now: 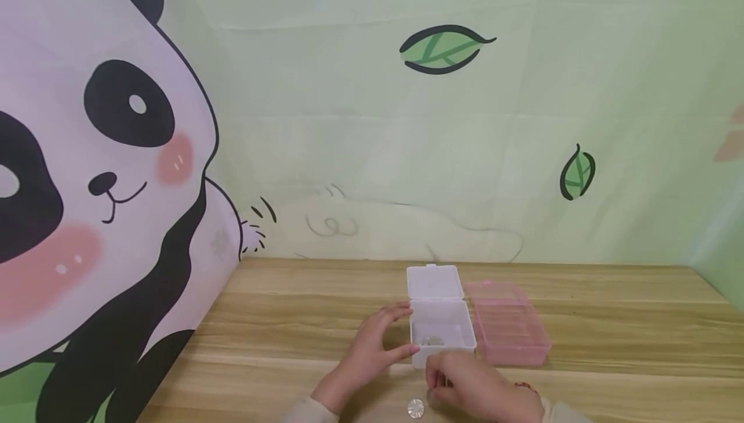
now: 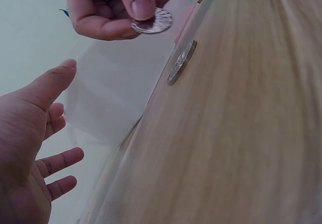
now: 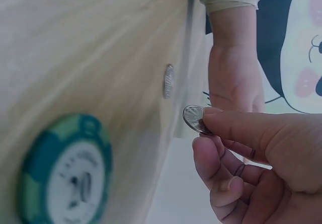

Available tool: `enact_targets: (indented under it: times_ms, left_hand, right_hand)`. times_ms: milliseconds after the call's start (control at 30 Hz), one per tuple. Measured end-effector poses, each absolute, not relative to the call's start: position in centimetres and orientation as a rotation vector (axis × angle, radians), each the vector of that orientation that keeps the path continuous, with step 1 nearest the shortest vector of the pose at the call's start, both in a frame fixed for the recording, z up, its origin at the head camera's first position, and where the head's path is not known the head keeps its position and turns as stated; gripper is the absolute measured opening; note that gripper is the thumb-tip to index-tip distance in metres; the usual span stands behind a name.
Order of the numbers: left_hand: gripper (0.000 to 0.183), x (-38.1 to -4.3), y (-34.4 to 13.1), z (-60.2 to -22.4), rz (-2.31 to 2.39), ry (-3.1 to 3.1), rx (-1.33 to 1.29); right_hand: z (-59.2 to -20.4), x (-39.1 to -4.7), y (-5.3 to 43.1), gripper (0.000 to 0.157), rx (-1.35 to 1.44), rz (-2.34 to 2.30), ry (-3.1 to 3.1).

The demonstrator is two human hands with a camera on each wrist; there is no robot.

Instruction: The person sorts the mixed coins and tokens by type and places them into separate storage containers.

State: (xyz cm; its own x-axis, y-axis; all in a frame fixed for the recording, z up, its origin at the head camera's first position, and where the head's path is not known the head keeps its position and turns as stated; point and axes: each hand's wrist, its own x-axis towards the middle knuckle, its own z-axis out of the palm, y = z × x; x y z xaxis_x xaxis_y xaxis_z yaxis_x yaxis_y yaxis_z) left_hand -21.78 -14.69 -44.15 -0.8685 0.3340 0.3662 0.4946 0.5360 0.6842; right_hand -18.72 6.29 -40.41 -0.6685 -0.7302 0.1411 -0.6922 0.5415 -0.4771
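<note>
My right hand (image 1: 471, 381) pinches a silver coin (image 3: 192, 118) between thumb and forefinger, in front of the white box (image 1: 413, 326). That box has its lid (image 1: 434, 282) tipped back, and a few coins (image 1: 433, 341) lie inside near its front wall. At the box's left side is my left hand (image 1: 372, 345), fingers and thumb spread and fairly straight, fingertips right at the rim. Another silver coin (image 1: 415, 408) lies flat on the table just nearer to me. A green poker chip (image 3: 75, 176) marked 20 appears on the table in the right wrist view.
A translucent pink box (image 1: 514, 347) stands close against the right side of the white one. The wooden table (image 1: 628, 345) ends at a fabric backdrop (image 1: 349, 119) printed with leaves and a large panda (image 1: 134, 171) on the left.
</note>
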Motion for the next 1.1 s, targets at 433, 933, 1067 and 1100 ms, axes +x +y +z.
enact_targets:
  times_ms: [433, 933, 1067, 1100]
  left_hand:
    - [0.058, -21.8, -14.7, -44.4, -1.241, -2.579, -0.706]
    - [0.058, -21.9, -14.7, -44.5, -1.267, -2.589, -0.699]
    - [0.058, -21.9, -14.7, -44.4, -1.263, -2.593, -0.697]
    - [0.058, -21.9, -14.7, -44.4, -1.262, -2.595, -0.696]
  right_hand:
    - [-38.6, -19.5, 6.5, 0.016, -1.219, -0.783, 2.682]
    - [-36.3, -21.2, 7.2, 0.012, -1.118, -1.044, 2.537]
    - [-35.9, -21.7, 7.3, 0.012, -1.049, -1.092, 2.526]
    - [-35.8, -21.8, 7.4, 0.012, -1.036, -1.099, 2.531]
